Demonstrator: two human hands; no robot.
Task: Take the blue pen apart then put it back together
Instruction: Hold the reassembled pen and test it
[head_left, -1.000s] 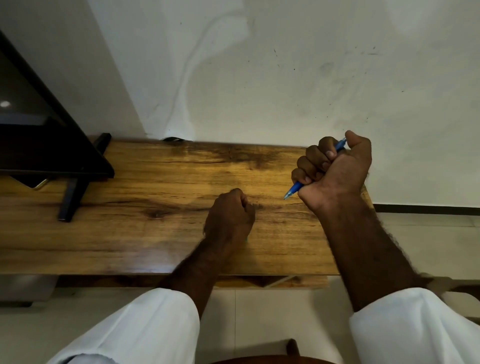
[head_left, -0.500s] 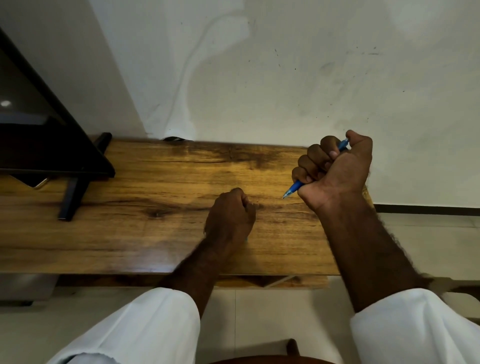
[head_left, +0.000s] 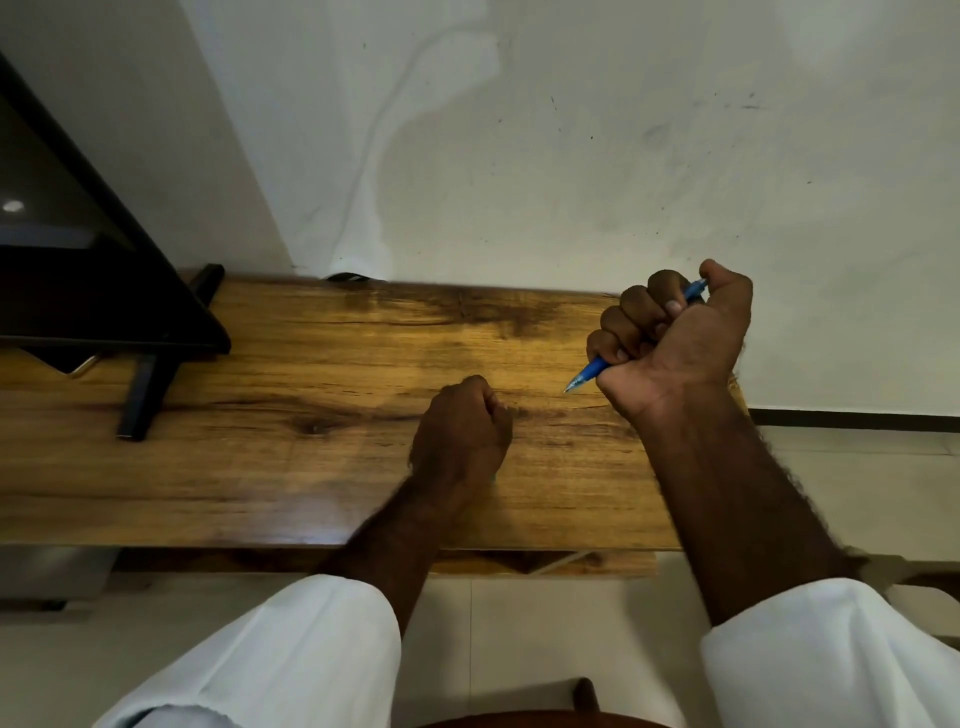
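A long wooden table top with dark grain streaks (head_left: 311, 457) stands against a scuffed white wall (head_left: 571, 156). At its left end sits a black flat screen (head_left: 78, 291) on a black angled metal foot (head_left: 148, 389), well apart from both hands. Pale floor tiles (head_left: 519, 623) show below the near edge of the table.

The right hand (head_left: 675, 343) is raised over the right end of the table, fingers (head_left: 631, 312) wrapped tight round the slim blue plastic pen (head_left: 589, 373), with the thumb at the pen's upper end. The pen slants down to the left, its clear tip pointing toward the wood; most of the barrel is hidden inside the fist.

The left hand (head_left: 462, 431) rests on the table near the middle, knuckles up, fingers curled into a closed fist whose inside is hidden. White sleeves (head_left: 291, 660) cover both forearms near the elbows
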